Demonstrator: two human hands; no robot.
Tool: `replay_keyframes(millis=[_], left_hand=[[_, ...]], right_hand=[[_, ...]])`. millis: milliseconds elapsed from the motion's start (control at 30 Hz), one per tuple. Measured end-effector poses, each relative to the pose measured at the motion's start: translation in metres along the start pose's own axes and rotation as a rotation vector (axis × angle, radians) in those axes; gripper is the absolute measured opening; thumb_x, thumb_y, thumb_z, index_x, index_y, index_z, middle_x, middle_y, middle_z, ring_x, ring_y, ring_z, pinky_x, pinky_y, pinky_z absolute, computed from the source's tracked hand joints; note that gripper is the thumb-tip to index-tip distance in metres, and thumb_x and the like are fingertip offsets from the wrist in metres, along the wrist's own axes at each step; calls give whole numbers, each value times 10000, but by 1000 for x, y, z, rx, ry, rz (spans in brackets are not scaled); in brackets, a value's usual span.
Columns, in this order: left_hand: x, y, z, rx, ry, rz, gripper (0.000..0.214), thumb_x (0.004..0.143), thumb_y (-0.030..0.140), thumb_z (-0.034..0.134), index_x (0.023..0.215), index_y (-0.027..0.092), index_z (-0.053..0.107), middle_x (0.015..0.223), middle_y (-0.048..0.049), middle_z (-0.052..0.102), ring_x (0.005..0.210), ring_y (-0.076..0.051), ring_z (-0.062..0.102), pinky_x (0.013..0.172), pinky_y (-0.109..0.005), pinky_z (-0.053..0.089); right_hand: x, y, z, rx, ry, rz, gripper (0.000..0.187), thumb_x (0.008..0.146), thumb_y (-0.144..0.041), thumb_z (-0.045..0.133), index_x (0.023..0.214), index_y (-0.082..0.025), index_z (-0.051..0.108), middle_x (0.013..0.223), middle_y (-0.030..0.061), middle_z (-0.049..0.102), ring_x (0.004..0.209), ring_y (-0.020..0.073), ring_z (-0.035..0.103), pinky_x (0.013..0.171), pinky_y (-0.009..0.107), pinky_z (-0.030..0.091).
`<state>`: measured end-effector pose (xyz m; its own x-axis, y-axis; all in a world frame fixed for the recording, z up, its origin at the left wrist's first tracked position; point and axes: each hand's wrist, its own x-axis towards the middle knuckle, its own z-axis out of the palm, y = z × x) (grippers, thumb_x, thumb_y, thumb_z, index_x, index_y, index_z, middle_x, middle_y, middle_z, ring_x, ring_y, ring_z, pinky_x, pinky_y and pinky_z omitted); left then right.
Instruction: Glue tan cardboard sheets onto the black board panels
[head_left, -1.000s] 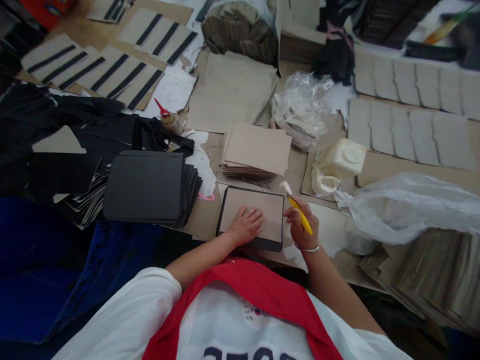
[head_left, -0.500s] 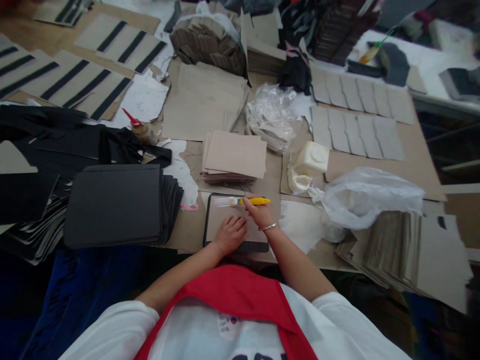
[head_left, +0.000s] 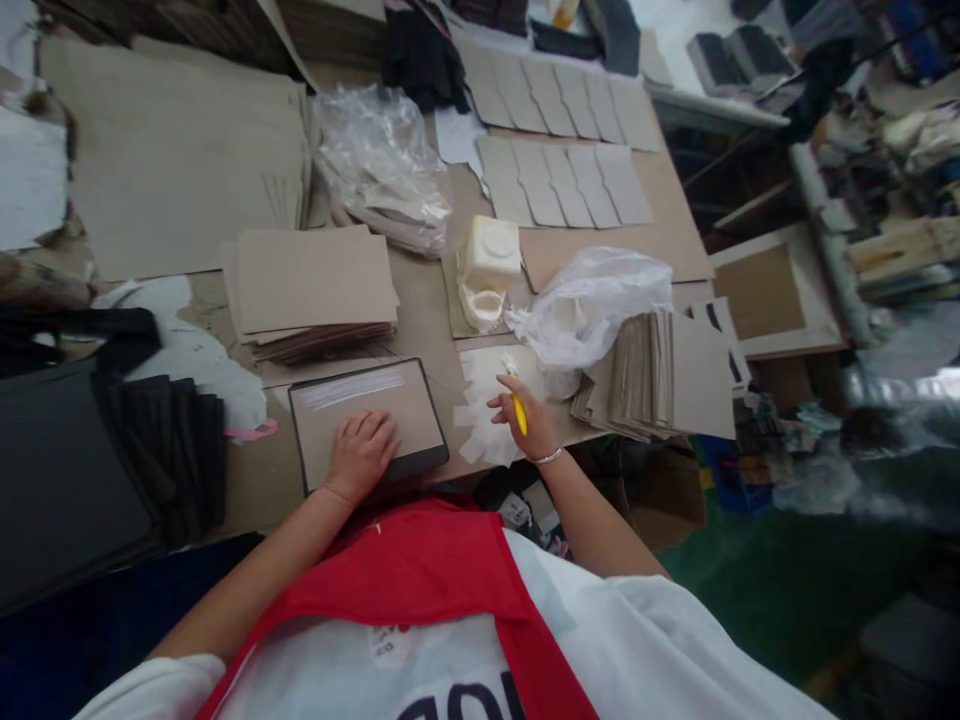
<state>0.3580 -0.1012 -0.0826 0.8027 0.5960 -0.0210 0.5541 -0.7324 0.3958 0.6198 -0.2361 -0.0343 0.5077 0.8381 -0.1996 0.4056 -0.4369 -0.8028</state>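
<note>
My left hand [head_left: 361, 452] lies flat with fingers spread on a tan board with a black border [head_left: 375, 410], which carries a white glue streak along its top edge. My right hand [head_left: 517, 415] is closed round a yellow-handled brush [head_left: 516, 400], its bristles pointing away from me over a glue-smeared white sheet [head_left: 487, 405] to the right of the board. A cream plastic glue tub [head_left: 489, 262] stands a little farther back.
A stack of tan cards [head_left: 311, 285] sits behind the board. Black covers [head_left: 82, 470] are piled at the left. A white plastic bag [head_left: 592, 300] and a fanned stack of cards [head_left: 660, 375] lie right. Grey pieces [head_left: 562, 160] are laid out at the back.
The view has swung right. My right hand left the board's top edge, where a white streak now shows, and carried the brush right over the white sheet. The left hand stayed.
</note>
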Motion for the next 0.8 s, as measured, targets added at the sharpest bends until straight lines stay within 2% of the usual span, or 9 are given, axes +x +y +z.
replay_keyframes(millis=[67, 200, 300, 433, 533, 700, 733, 800], left_hand=[[2, 4, -1, 18, -15, -21, 283, 872, 352, 460, 1068, 243, 633, 1221, -96, 584, 1133, -275, 486, 952, -452, 376], [1, 11, 0, 48, 9, -68, 281, 873, 351, 457, 1054, 230, 636, 1247, -110, 553, 1122, -282, 484, 933, -446, 390], [-1, 17, 1, 59, 25, -52, 279, 881, 334, 447, 1058, 227, 634, 1186, -109, 581, 1103, -274, 491, 928, -438, 399], [-2, 32, 1, -29, -1, 7, 262, 890, 310, 432, 1022, 225, 642, 1065, -98, 612, 1017, -233, 532, 902, -399, 433], [3, 46, 2, -207, -30, 24, 270, 894, 274, 411, 1020, 204, 639, 1020, -90, 616, 978, -193, 554, 898, -349, 461], [29, 64, 3, -565, -50, -18, 425, 794, 155, 480, 1210, 208, 550, 1247, -82, 556, 1130, -183, 519, 962, -359, 447], [35, 65, 3, -640, -73, -30, 418, 772, 152, 501, 1180, 206, 575, 1205, -76, 590, 1093, -184, 546, 943, -354, 459], [44, 65, 0, -803, -122, -114, 306, 754, 187, 538, 1038, 189, 651, 992, -55, 675, 906, -173, 621, 850, -327, 503]], right_hand=[[-20, 30, 4, -218, -12, -24, 345, 911, -379, 409, 1173, -193, 534, 923, 65, 683, 755, 136, 646, 704, 267, 516], [-36, 72, 38, -594, -16, -213, 212, 888, -247, 471, 1035, -171, 604, 1070, 131, 642, 940, 206, 578, 833, 338, 461], [-26, 80, 60, -700, -57, -341, 217, 889, -229, 470, 1044, -167, 609, 1088, 138, 622, 960, 220, 528, 847, 351, 424], [-4, 82, 67, -770, -105, -328, 267, 913, -192, 391, 1042, -162, 623, 811, 112, 618, 827, 212, 513, 755, 322, 396], [3, 79, 62, -709, -106, -318, 257, 909, -191, 391, 1018, -153, 622, 761, 98, 600, 795, 207, 519, 745, 313, 398], [-2, 44, 52, -324, -53, -339, 180, 880, -284, 488, 1015, -179, 546, 846, 59, 625, 787, 171, 584, 733, 283, 457], [-3, 34, 51, -246, -66, -349, 191, 873, -309, 503, 1019, -189, 527, 840, 45, 626, 766, 162, 596, 709, 272, 467], [-4, 14, 50, -138, -96, -367, 200, 866, -340, 515, 1009, -200, 502, 803, 23, 620, 712, 147, 609, 656, 255, 477]])
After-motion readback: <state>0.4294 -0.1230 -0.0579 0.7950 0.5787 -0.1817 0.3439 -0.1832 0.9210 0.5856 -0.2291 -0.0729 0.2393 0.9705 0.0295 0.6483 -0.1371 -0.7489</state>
